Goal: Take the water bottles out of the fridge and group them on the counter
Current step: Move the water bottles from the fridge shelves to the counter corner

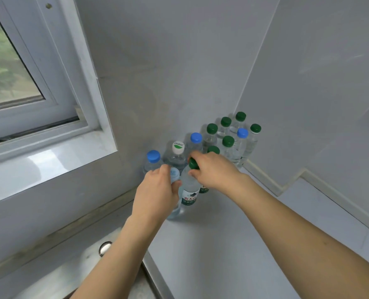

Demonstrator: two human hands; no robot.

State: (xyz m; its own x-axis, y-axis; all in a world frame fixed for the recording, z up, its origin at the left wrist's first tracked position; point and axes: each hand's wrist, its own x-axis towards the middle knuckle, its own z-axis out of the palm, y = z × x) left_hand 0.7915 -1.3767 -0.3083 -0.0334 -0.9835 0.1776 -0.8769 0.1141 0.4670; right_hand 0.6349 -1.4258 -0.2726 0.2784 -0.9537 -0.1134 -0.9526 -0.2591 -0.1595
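Several clear water bottles stand grouped on the grey counter (pixel 233 244) in the far corner, most with green caps (pixel 228 140), some with blue caps (pixel 242 133) and one with a white cap (pixel 177 147). My left hand (pixel 157 194) grips a bottle with a pale blue cap (pixel 175 174) near its top. My right hand (pixel 213 169) grips the neck of a green-capped bottle (pixel 190 190) that stands beside it, at the front of the group. The fridge is out of view.
A window (pixel 11 67) with a white sill (pixel 39 160) fills the left wall. A metal sink edge (pixel 106 248) lies at the lower left of the counter. Grey walls close the corner behind the bottles.
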